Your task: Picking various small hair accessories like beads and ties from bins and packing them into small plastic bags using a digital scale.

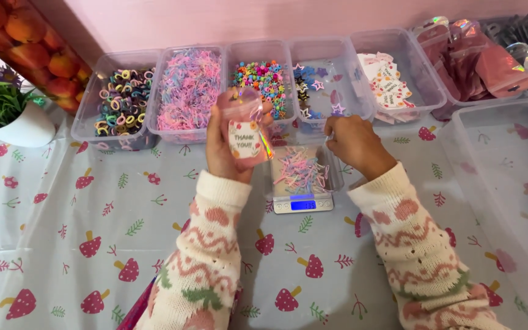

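Note:
My left hand point(224, 146) holds up a small clear pink pouch point(247, 131) with a round card inside it, above the table. My right hand point(352, 142) hovers with curled fingers at the near edge of the clear bin of star clips point(325, 85), just beyond a small digital scale point(302, 203). On the scale stands a clear tray with several pastel clips point(300, 170). Whether the right fingers pinch anything is hidden.
Clear bins line the back: colourful hair ties point(120, 101), pastel bands point(189, 88), bright beads point(263, 79), printed cards point(389, 85), pink pouches point(484, 61). A large clear tub point(508, 177) stands at right. A white plant pot point(22, 125) sits at left on the mushroom-print cloth point(93, 208).

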